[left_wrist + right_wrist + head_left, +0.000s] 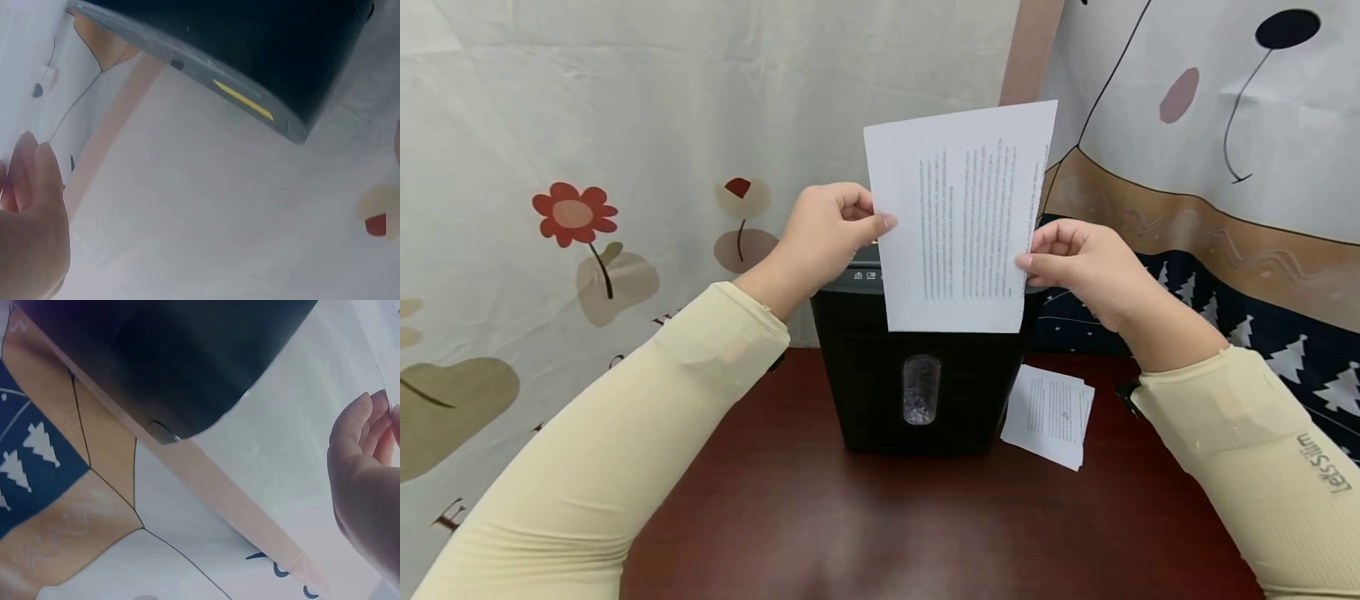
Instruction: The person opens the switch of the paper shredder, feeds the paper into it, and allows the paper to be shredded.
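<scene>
A printed sheet of paper (pixel 977 225) is held up in front of a black paper shredder (pixel 865 375), covering part of its top. My left hand (pixel 827 229) pinches the sheet's left edge between thumb and fingers. On the opposite edge, a little lower, my right hand (pixel 1086 267) pinches it the same way. The sheet's lower edge overlaps the shredder's front in the head view; whether they touch I cannot tell. Shredded bits show through the shredder's oval window (pixel 921 390). Its feed slot is hidden behind the sheet.
A small pile of printed sheets (pixel 1048 417) lies on the dark red table (pixel 880 525), right of the shredder. Behind stands a patterned cloth backdrop (pixel 670 100) with flowers and, at right, a cartoon animal and trees.
</scene>
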Demonstrator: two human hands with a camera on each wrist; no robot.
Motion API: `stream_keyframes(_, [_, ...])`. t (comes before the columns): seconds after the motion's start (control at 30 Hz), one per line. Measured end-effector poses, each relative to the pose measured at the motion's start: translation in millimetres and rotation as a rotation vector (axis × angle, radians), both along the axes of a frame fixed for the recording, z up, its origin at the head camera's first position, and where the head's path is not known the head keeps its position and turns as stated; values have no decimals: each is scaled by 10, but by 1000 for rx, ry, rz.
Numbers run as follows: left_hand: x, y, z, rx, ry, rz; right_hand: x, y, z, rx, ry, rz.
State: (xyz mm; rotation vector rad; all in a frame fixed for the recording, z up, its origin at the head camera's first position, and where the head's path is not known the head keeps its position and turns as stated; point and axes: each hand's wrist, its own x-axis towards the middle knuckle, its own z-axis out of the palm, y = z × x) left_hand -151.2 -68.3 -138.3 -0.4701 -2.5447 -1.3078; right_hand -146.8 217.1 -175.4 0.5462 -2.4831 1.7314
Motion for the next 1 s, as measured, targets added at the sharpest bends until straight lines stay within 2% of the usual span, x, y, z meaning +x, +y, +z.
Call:
stream_keyframes(0.17, [-43,-11,74,-1,38,20,-56,-60,94,55,43,-57])
stream_keyframes(0.37, [-81,-31,145,-14,38,51,-148,-115,151,87,58,-78])
stream_keyframes(0.6, [-175,-54,205,-17,69,65,-259,-168,229,98,68,-79])
stream_keyframes(1.0, [-302,-49,222,-25,47,113,-414,-231,261,137,64,-95])
